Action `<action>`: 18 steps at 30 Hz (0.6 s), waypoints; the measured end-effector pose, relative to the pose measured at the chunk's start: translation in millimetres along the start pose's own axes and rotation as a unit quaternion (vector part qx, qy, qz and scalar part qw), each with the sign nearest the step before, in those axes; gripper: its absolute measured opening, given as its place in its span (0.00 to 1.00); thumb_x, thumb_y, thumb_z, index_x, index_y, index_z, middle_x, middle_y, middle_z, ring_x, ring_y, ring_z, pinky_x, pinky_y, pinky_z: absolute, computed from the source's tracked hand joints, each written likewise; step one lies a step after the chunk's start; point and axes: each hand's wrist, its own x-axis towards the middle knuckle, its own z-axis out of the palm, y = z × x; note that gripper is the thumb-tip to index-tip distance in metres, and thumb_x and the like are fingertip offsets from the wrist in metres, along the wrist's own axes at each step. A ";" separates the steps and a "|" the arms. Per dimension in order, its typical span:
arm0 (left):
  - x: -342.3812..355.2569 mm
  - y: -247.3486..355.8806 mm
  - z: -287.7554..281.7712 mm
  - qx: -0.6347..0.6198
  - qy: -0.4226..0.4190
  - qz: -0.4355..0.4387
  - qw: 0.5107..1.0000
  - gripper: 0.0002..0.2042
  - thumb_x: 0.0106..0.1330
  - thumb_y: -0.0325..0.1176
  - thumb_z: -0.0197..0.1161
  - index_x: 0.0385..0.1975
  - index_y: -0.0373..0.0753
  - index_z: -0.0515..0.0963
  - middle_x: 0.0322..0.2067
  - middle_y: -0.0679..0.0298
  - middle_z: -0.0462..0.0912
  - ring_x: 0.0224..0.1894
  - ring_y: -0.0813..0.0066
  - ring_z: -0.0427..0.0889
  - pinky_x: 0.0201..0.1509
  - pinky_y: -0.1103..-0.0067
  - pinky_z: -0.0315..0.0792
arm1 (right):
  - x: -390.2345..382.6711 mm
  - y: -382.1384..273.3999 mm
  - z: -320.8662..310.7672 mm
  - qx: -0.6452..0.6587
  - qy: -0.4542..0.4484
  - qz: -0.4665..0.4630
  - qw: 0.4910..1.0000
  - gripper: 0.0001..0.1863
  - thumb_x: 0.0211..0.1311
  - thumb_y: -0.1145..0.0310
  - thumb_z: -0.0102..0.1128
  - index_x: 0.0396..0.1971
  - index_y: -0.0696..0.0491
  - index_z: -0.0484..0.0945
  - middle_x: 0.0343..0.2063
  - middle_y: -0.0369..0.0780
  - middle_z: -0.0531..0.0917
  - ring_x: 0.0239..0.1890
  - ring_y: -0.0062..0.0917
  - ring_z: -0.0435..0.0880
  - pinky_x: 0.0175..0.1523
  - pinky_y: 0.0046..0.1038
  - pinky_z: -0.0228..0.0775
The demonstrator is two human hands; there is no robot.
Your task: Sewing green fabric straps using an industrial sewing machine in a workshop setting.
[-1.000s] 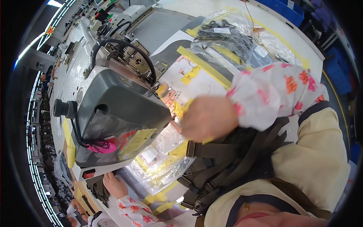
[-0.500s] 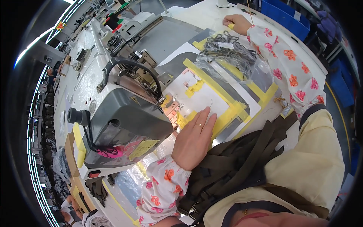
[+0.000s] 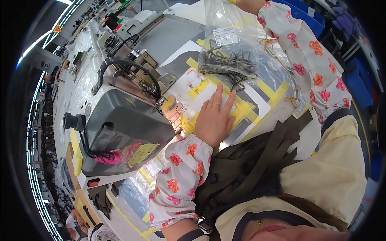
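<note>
Head view: clear plastic bag (image 3: 223, 20) of metal wire buckles (image 3: 227, 63) right of the sewing machine (image 3: 128, 132); some buckles seem outside its lower end. Right hand (image 3: 251, 5) beside the bag's top – grip cropped, cannot tell. Left hand (image 3: 212, 123) spread, fingers apart, over the yellow-taped sheet (image 3: 246, 110) beside the machine. Judgement: gentle tilt limits scatter – left fingers clear of the machine.

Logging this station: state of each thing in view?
Left hand: open, palm down
Right hand: cut off by frame, grip unclear
Plastic bag: open
Metal pieces: some inside, some poking out
Taped sheet: flat under left hand
Sewing machine: work area lit, running unclear
Straps: heaped loosely
</note>
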 end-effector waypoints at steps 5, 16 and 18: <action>-3.2 1.4 2.3 0.050 -0.003 0.019 0.999 0.29 0.54 0.31 0.60 0.58 0.40 0.61 0.61 0.47 0.55 0.56 0.49 0.65 0.57 0.68 0.62 | -21.2 32.5 21.6 -0.062 -0.043 0.042 0.996 0.12 0.50 0.68 0.56 0.37 0.52 0.78 0.32 0.46 0.80 0.35 0.38 0.78 0.40 0.34 0.69; -120.6 36.6 -78.5 -0.111 -0.051 -0.162 0.979 0.18 0.53 0.25 0.60 0.46 0.36 0.72 0.47 0.55 0.73 0.49 0.56 0.72 0.51 0.70 0.68 | -105.3 -115.5 13.3 0.087 -0.287 -0.096 0.949 0.05 0.50 0.75 0.57 0.29 0.55 0.74 0.30 0.40 0.76 0.29 0.36 0.76 0.32 0.32 0.68; -121.5 37.8 -75.1 -0.122 -0.021 -0.133 0.983 0.19 0.53 0.25 0.60 0.47 0.36 0.72 0.48 0.55 0.73 0.51 0.55 0.71 0.54 0.68 0.65 | -110.3 -126.8 15.5 0.147 -0.335 -0.091 0.926 0.06 0.48 0.75 0.59 0.29 0.55 0.74 0.30 0.40 0.76 0.30 0.37 0.76 0.32 0.31 0.69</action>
